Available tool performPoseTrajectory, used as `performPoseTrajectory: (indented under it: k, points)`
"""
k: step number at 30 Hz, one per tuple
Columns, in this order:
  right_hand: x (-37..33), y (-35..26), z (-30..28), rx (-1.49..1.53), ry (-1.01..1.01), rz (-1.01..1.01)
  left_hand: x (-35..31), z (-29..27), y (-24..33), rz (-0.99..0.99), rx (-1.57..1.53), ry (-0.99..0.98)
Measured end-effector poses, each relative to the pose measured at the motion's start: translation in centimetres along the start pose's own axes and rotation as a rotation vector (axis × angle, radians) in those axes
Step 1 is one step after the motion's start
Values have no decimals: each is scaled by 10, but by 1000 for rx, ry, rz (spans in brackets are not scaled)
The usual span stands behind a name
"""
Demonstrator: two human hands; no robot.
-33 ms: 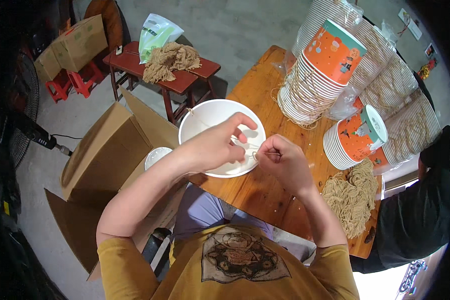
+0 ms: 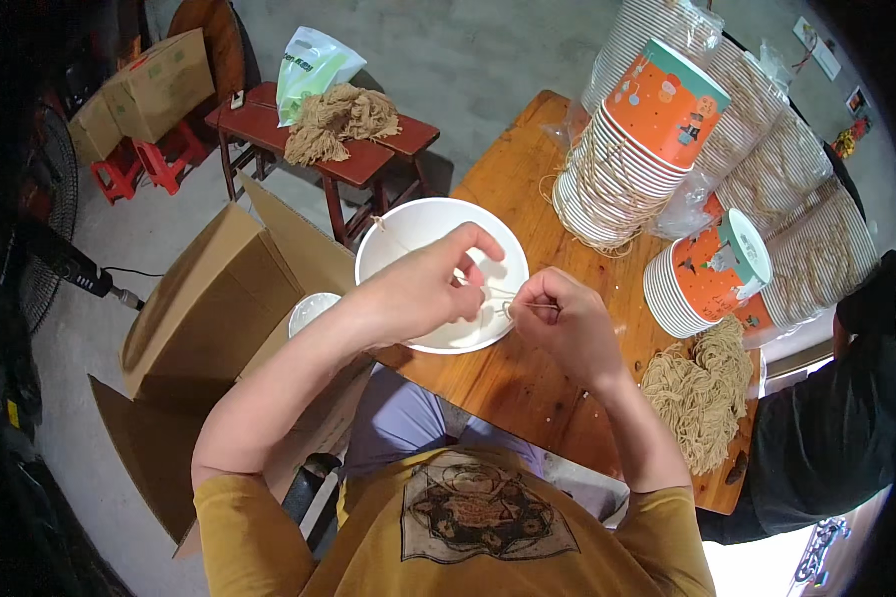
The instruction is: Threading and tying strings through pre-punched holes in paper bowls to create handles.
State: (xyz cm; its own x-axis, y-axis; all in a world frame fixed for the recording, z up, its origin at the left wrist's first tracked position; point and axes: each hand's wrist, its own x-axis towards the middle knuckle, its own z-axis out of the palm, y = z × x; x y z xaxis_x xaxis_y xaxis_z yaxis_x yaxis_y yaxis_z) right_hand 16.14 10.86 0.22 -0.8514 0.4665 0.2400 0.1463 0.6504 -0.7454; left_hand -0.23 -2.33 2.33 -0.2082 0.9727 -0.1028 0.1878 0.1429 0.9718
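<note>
Over a white paper bucket (image 2: pixel 398 231), my two hands face each other with a thin tan cord (image 2: pixel 500 295) running between them. My right hand (image 2: pixel 567 323) is closed, thumb and forefinger pinching the cord near a small loop. The forefinger of my left hand (image 2: pixel 428 289) arches out, while its thumb and other fingers bend round the cord. Another strand with a small knot hangs at the bucket's left rim. The bucket's mouth is toward me, at the table's left edge.
On the wooden table (image 2: pixel 508 388), stacked orange and white buckets (image 2: pixel 627 149) draped with cords stand at right, near a cord bundle (image 2: pixel 702 393). An open cardboard box (image 2: pixel 219 308) lies left. Behind it, a red bench (image 2: pixel 368 164) bears more cord. A dark-clothed person (image 2: pixel 816 428) is at right.
</note>
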Motion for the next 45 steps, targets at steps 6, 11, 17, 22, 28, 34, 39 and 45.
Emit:
performPoseTrajectory:
  k: [6, 11, 17, 22, 28, 34, 39, 45]
  points:
    - [-1, -1, 1, 63, -43, 18, -8, 18, -10, 116, 274, 150]
    - [-1, 2, 2, 78, -34, 14, 2, 28, -14, 65, 271, 151]
    - [-2, -3, -1, 9, -27, 6, 10, 30, -21, 45, 164, 92]
    - [-2, 1, -1, 42, -17, 3, 14, 33, -28, 112, 85, 174]
    - [-4, 0, -1, 47, 4, -12, 15, 34, -20, 49, 2, 182]
    - [-6, 1, 0, 148, -6, 26, 17, 31, -19, -40, -233, 141]
    - [-5, 2, 2, 192, -5, 60, 18, 30, -19, -43, -369, 120]
    - [-6, 3, 2, 216, -16, 56, 22, 29, -27, -88, -524, 87]
